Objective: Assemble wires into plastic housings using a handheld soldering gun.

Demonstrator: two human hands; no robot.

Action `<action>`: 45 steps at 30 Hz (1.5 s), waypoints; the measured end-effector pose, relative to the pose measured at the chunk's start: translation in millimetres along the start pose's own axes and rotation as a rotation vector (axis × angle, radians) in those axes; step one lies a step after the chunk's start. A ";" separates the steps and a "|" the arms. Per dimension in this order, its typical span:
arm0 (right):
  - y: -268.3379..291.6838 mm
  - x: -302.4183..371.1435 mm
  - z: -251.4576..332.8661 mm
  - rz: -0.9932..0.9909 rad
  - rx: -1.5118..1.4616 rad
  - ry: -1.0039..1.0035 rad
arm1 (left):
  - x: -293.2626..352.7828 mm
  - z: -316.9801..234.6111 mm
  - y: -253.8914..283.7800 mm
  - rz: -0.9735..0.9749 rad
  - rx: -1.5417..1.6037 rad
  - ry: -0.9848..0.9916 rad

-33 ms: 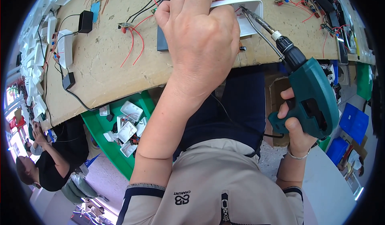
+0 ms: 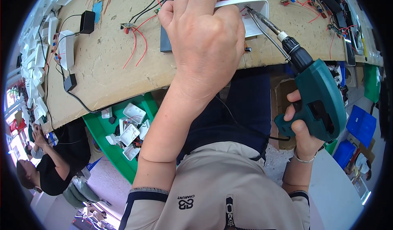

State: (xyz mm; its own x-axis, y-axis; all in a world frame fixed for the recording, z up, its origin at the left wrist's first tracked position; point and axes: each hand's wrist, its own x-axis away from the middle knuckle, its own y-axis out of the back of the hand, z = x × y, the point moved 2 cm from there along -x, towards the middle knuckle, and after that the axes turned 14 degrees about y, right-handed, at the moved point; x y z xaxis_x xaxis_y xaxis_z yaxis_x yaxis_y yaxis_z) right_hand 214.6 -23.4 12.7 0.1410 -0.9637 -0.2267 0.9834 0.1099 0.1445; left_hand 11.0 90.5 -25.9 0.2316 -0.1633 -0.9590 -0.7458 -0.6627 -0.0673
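My right hand is wrapped round the handle of a teal soldering gun. Its metal tip and a thin solder feed tube reach up and left into a white plastic case. The case sits at the far edge of the view, tilted with its open side toward the tip. My left hand grips the case by its near wall, fingers closed over it. A bit of red wire shows inside, by the tip. My left hand hides much of the case. A dark box lies beside that hand.
A small circuit board with red wires lies left on the table. White cases pile along the left edge. Below the table edge, a green tray holds white cases. More wired boards lie at right. Another person sits at left.
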 end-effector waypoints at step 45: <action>-0.4 3.6 6.7 -0.047 0.046 -0.015 | -3.8 -5.6 -2.3 0.006 0.044 0.010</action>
State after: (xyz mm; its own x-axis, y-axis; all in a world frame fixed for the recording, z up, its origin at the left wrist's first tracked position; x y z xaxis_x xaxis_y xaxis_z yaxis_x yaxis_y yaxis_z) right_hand 214.0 -28.5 18.3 0.0927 -0.9711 -0.2198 0.9826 0.0535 0.1781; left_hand 15.4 88.6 -20.6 0.2335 -0.1744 -0.9566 -0.7739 -0.6290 -0.0743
